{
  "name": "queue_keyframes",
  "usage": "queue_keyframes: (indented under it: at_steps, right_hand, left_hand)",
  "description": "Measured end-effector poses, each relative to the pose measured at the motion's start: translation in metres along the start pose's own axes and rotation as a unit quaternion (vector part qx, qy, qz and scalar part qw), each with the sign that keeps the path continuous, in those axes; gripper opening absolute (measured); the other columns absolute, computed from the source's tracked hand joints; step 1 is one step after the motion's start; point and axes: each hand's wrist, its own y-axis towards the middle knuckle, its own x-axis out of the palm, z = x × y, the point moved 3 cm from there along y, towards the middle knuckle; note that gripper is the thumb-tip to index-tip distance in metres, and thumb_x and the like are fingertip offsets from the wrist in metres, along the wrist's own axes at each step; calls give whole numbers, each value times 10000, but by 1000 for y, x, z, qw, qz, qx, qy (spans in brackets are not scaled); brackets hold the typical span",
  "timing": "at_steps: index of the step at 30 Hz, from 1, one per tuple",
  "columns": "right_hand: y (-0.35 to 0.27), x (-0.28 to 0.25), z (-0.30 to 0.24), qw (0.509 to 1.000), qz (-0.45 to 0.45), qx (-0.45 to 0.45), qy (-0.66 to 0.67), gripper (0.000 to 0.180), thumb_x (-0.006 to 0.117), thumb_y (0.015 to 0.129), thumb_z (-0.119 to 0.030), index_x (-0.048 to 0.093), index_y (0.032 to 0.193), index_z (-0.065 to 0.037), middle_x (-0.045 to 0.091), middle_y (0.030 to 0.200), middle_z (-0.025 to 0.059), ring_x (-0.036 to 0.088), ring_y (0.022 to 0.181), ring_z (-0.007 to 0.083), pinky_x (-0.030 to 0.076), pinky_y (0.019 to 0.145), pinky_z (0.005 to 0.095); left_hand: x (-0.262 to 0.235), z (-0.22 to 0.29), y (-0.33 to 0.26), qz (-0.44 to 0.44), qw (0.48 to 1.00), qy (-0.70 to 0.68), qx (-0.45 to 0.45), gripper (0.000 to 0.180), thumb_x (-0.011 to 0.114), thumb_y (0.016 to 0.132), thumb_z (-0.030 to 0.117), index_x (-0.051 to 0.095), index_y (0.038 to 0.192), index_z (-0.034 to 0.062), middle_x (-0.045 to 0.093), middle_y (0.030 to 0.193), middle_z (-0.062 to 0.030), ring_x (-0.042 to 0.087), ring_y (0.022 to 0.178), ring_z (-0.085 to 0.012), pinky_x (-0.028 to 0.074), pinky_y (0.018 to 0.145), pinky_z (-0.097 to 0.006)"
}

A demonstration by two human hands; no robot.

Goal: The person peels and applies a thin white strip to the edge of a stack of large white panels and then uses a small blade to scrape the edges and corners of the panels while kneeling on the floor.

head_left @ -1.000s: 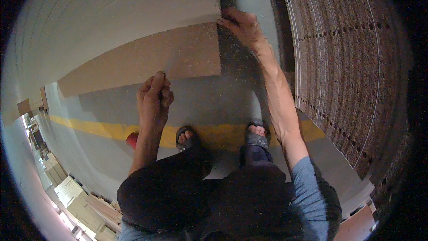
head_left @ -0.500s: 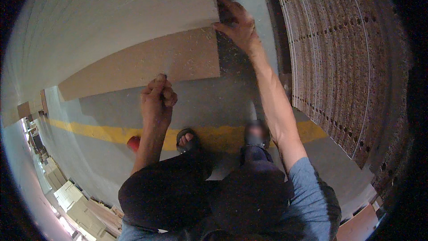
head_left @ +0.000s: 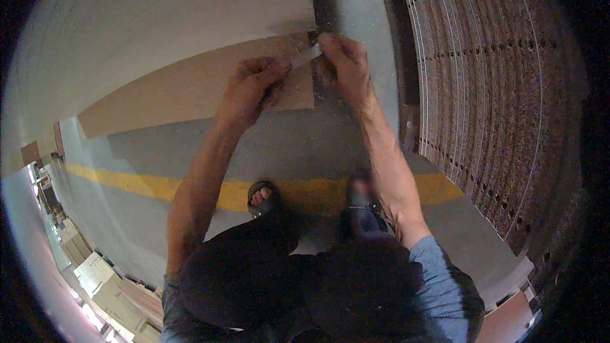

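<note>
Between my hands runs a short, narrow pale strip (head_left: 306,57), slightly blurred; its exact kind I cannot make out. My left hand (head_left: 253,87) is closed in a pinch at its left end, over the brown board. At its other end the fingers of my right hand (head_left: 346,63) are closed on it, just past the corner of the large panel. The big pale panel (head_left: 171,25) fills the upper left. Below its near edge shows a brown board (head_left: 165,98) with small shavings or specks on it.
Stacked boards with rows of drilled holes (head_left: 483,89) stand on the right. A yellow line (head_left: 140,184) crosses the grey floor (head_left: 127,222) by my sandalled feet (head_left: 264,197). Piles of pale boards (head_left: 101,279) lie at the lower left.
My left hand has moved up and right, toward my right hand. My right hand has drawn down from the panel's edge. The pale strip now shows between them.
</note>
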Motion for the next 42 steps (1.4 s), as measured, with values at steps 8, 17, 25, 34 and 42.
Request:
queue_keyframes:
  at_steps: [8, 17, 25, 34, 42]
  right_hand:
    - [27, 10, -40, 997, 32, -17, 62, 305, 530, 943, -262, 550, 706, -72, 461, 568, -27, 378, 474, 54, 265, 415, 232]
    - [19, 19, -17, 979, 84, 52, 176, 307, 567, 927, -296, 546, 697, -92, 459, 572, -49, 377, 484, 43, 280, 435, 220]
    - [30, 23, 12, 972, 98, 73, 203, 304, 577, 907, -320, 532, 712, -93, 435, 563, -41, 368, 480, 54, 284, 441, 227]
    - [47, 9, -6, 963, 48, 77, 255, 310, 577, 901, -321, 507, 680, -116, 427, 554, -25, 372, 482, 73, 269, 424, 246]
    - [40, 9, -1, 975, 95, 82, 184, 297, 601, 892, -324, 529, 693, -115, 467, 614, -28, 384, 533, 61, 288, 473, 226]
  left_hand:
    - [3, 19, 44, -9, 999, 25, 29, 233, 677, 835, 243, 612, 781, 26, 538, 608, -12, 450, 460, -83, 300, 384, -228]
    - [5, 18, 51, -57, 994, 82, 41, 208, 662, 837, 201, 628, 791, 2, 554, 614, -39, 479, 489, -94, 302, 376, -237]
    - [4, 11, 71, -59, 990, 126, 23, 229, 665, 835, 240, 647, 779, 19, 539, 568, -27, 440, 443, -91, 291, 374, -249]
    - [12, 16, 59, -34, 993, 100, 54, 246, 638, 852, 237, 630, 748, 14, 530, 560, -31, 416, 426, -96, 293, 371, -259]
    - [4, 2, 72, -37, 990, 134, -21, 208, 644, 842, 229, 628, 826, 22, 596, 687, -36, 460, 482, -85, 334, 392, -239]
